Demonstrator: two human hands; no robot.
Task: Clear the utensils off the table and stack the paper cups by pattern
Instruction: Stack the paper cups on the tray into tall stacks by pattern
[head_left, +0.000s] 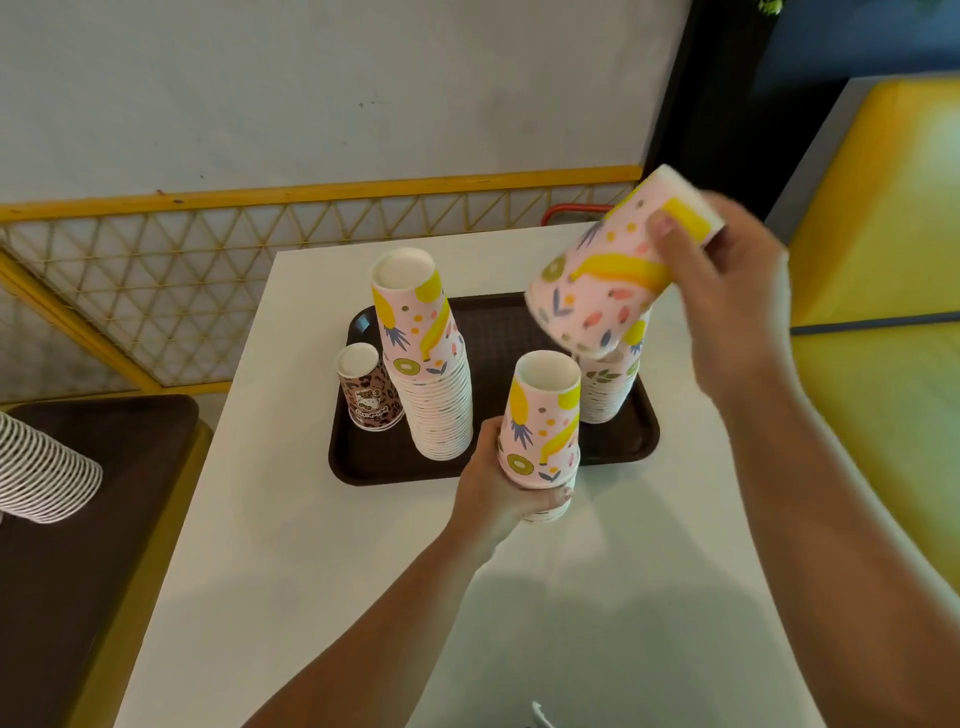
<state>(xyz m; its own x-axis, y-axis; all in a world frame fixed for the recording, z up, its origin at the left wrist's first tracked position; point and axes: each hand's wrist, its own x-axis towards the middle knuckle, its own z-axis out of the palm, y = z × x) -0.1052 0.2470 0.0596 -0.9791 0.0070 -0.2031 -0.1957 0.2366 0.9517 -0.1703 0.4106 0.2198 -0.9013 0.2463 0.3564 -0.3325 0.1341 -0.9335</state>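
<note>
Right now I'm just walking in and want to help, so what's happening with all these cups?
A person is sorting paper cups by pattern. The left hand grips a short stack of fruit-print cups at the near edge of the brown tray. The right hand holds one tilted fruit-print cup in the air above it. On the tray stand a tall fruit-print stack, another stack behind, and a leopard-print cup.

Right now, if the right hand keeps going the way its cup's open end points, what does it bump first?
Probably the small fruit-cup stack in the left hand; depth is unclear.
</note>
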